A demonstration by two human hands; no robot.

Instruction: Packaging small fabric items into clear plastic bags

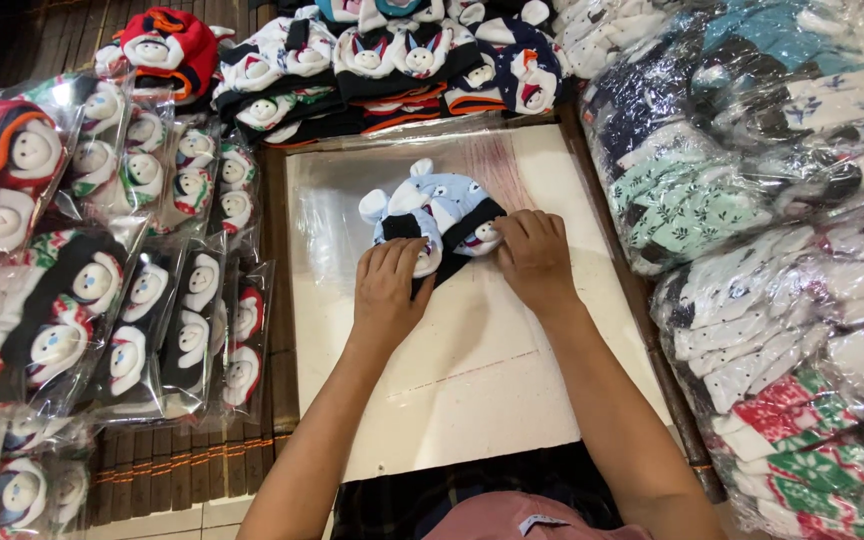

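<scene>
A small bundle of blue and black animal-face socks (pixel 432 205) with white ears lies on a clear plastic sheet (pixel 332 190) over a white board (pixel 472 380). My left hand (pixel 387 285) presses on the bundle's lower left part, fingers over a white face. At the bundle's right edge rests my right hand (pixel 534 255), fingers curled against the black cuff. Both hands touch the socks from the near side.
Bagged packs of character socks (pixel 142 290) lie overlapped on the left. Loose animal-face socks (pixel 392 60) are heaped at the back. Large plastic-wrapped bundles of patterned socks (pixel 782 250) are stacked on the right. A slatted mat (pixel 182 470) lies under the left packs.
</scene>
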